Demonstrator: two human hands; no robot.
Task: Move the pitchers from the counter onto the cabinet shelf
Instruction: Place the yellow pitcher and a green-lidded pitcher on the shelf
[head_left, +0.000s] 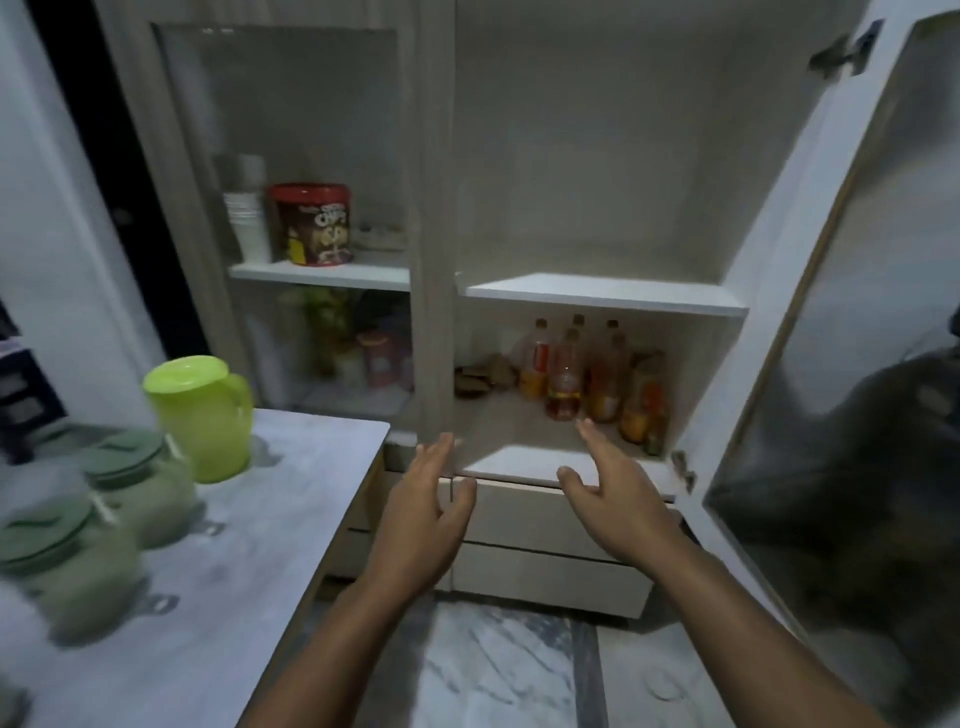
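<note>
While on the counter (249, 519), lime-green lidded pitcher (202, 418), upright.

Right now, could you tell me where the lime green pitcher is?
The lime green pitcher stands at the left of the head view, on the counter near its far edge, just behind two dark-green-lidded pitchers.

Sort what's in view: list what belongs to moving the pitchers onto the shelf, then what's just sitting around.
Job:
lime pitcher
two dull-green pitchers
counter
open cabinet's bare shelf
left hand and right hand, both empty

Bystanders:
bottles
red tub
stacked cups
</note>
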